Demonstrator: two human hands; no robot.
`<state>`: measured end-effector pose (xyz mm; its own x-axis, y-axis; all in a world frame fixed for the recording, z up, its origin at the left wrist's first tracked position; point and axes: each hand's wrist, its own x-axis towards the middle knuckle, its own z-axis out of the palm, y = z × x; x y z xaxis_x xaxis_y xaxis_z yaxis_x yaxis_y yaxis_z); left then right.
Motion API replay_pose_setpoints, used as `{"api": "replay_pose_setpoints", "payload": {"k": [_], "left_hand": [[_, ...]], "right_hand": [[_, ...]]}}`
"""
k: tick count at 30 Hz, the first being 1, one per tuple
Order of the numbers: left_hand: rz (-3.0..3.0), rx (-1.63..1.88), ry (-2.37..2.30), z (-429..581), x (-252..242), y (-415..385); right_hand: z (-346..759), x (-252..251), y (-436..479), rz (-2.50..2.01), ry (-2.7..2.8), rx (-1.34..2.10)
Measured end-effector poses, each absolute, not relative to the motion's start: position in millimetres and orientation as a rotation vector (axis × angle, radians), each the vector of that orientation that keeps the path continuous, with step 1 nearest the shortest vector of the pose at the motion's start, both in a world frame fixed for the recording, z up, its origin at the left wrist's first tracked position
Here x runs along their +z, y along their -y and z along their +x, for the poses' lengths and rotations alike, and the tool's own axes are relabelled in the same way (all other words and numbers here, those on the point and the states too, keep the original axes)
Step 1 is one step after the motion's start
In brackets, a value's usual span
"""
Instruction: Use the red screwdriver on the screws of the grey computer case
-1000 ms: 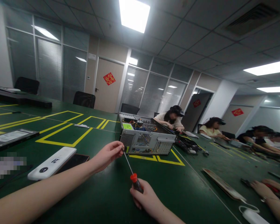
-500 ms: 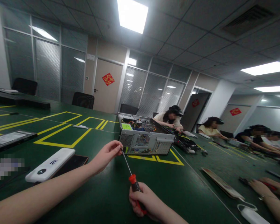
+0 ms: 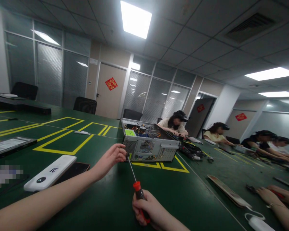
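In the head view, the screwdriver's [image 3: 137, 189] tip is hard to make out: it ends beside the left hand [image 3: 112, 158] at the near left corner of the case [image 3: 150, 150], and whether it touches metal or a screw cannot be told. The case's far side and most of its inside are hidden behind its near wall; a yellow-green label [image 3: 130, 132] and some wires show over the edge. On the left, a drive [image 3: 13, 146] is cut off by the picture's edge, and a blurred-out patch [image 3: 3, 176] below it cannot be read. A dark slab [image 3: 72, 171] is partly covered by a white power bank [image 3: 50, 173]. On the near right, a white plug [image 3: 257, 223] runs out at the bottom edge, and a co-worker's hands [image 3: 267, 194] are seen only in part, near a red-handled tool [image 3: 276, 193].

The right hand [image 3: 148, 207] is closed round the screwdriver's handle, the shaft slanting away to the far left. The left hand is half open, its fingers bent loosely beside the tip; the thumb is hard to see, and whether it pinches anything small cannot be told.

The case rests on the green table [image 3: 98, 199], beyond both hands, over yellow tape [image 3: 146, 165]. To its right lies a dark heap [image 3: 191, 150]; farther off, people [image 3: 173, 123] lean over the table.
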<state>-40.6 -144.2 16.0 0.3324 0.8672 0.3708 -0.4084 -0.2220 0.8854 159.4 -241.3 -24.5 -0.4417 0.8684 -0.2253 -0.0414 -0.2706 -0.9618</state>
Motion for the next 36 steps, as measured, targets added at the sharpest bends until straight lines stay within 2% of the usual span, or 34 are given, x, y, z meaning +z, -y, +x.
{"api": "replay_pose_setpoints", "payload": {"k": [3, 9, 12, 16, 24, 36], "left_hand": [[1.363, 1.420, -0.556, -47.6, 29.0, 130.1], [1.847, 1.754, -0.831, -47.7, 83.5, 74.4], [1.849, 1.911, -0.869, -31.9, 91.2, 47.1], [1.785, 2.055, -1.005, -8.4, 66.2, 28.8], [2.092, 1.972, -0.954, -1.0, -3.2, 21.3], [2.137, 1.967, -0.966, -1.7, -6.4, 19.0]], "right_hand": [[164.5, -14.0, 236.8, -1.052, 1.215, 1.743], [179.8, 4.9, 215.9, -1.055, 1.072, 1.633], [178.5, 2.5, 205.5, -1.068, 1.018, 1.626], [167.7, -6.3, 198.6, -1.080, 0.985, 1.647], [159.0, -10.1, 193.0, -1.128, 1.006, 1.651], [161.6, -11.3, 186.2, -1.154, 0.957, 1.634]]}}
